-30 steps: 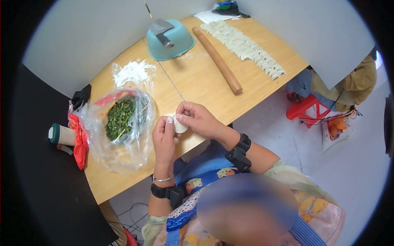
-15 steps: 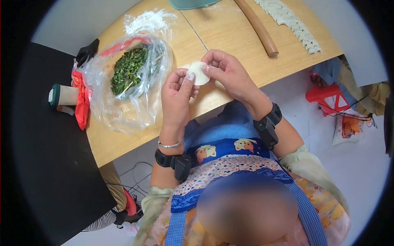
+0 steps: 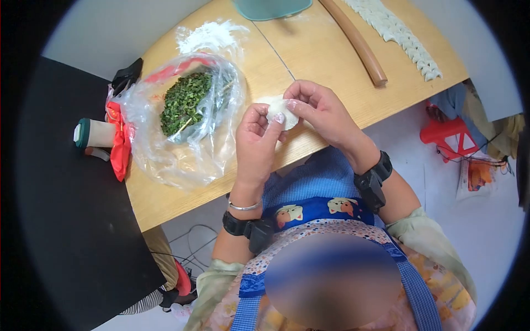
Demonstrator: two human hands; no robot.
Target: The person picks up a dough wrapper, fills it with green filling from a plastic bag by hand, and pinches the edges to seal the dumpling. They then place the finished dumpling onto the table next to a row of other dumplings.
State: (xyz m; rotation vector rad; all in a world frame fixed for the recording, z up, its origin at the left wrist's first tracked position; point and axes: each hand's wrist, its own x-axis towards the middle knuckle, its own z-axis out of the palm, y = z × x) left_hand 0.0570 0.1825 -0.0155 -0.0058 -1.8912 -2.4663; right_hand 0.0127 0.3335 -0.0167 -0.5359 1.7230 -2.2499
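A round, pale dough wrapper [image 3: 276, 108] is pinched between both hands above the front edge of the table. My left hand [image 3: 255, 146] grips its left side, thumb pressed on the front and fingers curled behind. On the other side, my right hand [image 3: 323, 115] holds the rim between thumb and bent fingers. Flour whitens the thumbs. Whatever lies inside the wrapper is hidden by the fingers. Left of the hands, chopped green filling [image 3: 186, 98] with a thin stick in it sits in a clear plastic bag [image 3: 182, 164].
Loose flour [image 3: 208, 36] lies behind the bag. A teal container [image 3: 273, 9] stands at the far edge. To the right are a wooden rolling pin [image 3: 360, 45] and rows of shaped dumplings [image 3: 406, 43]. A red packet [image 3: 119, 153] hangs at the table's left edge.
The whole view has shifted, so table and hands appear lower and further right. Both hands keep hold of the wrapper, which looks more folded and gathered between the thumbs.
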